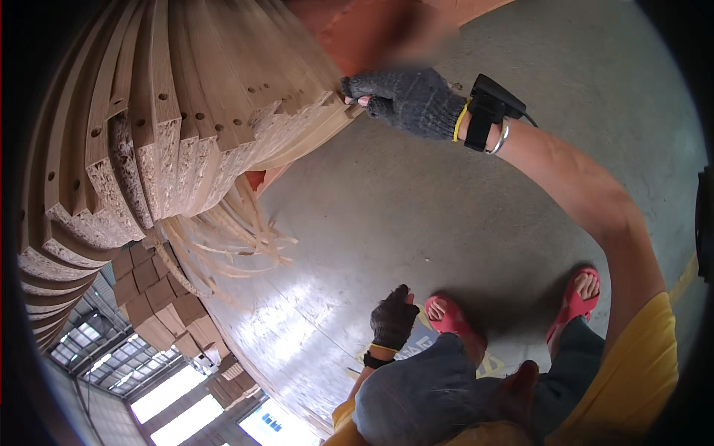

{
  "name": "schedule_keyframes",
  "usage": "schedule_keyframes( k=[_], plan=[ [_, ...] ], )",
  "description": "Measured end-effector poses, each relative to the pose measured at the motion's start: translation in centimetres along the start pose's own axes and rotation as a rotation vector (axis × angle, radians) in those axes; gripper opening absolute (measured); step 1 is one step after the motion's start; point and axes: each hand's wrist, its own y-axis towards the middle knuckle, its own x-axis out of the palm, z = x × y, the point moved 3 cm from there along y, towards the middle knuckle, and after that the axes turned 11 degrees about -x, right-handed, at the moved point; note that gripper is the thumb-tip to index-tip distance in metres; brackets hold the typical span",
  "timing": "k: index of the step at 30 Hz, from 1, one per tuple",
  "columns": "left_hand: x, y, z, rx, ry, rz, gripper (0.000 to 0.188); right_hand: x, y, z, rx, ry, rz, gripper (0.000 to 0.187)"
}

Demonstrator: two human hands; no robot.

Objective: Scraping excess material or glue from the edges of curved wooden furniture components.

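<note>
1. Stack of pale chipboard panels with wood-grain faces and drilled holes (171, 126): stands on edge at the upper left, fanned by the lens, raw crumbly cut ends facing the camera. Judged stiff and heavy; the exposed corners look liable to chip, so a hold on the long flat edge seems safer than on a corner.
2. Right hand in a dark grey knitted fingerless glove (407, 100): arm stretched up and forward, fingers curled over the end edge of the outermost panel, thumb tip pressed to it. A black strapped device and a metal bangle sit at the wrist.
3. Left hand in a dark fingerless glove (393, 318): held low near the knee, loosely closed, holding nothing visible.
4. Loose pale edge-banding strips (223, 245): hang below the stack; thin, limp.
5. Grey concrete floor (446, 208): underfoot, with red sandals (574, 297).
</note>
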Motion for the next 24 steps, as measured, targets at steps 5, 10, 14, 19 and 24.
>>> schedule_keyframes(
  k=[5,10,14,19,24],
  plan=[
    [0.2,-0.3,0.1,0.025,-0.055,0.079,0.032,0.6,0.2,0.4,-0.067,0.040,0.098,0.018],
    [-0.5,-0.1,0.3,0.057,-0.055,0.124,0.031,1.3,0.4,0.7,-0.165,-0.026,0.174,0.018],
    [-0.2,0.3,0.6,0.128,-0.162,0.204,0.027,0.9,0.3,0.6,-0.103,-0.018,0.064,0.019],
    [-1.1,0.1,1.4,0.085,-0.129,0.194,0.024,0.0,1.7,0.8,-0.199,-0.041,-0.047,0.018],
    [-1.5,0.3,1.1,0.087,-0.082,0.234,0.027,-0.4,2.9,0.5,-0.337,-0.208,-0.152,0.023]
  ],
)
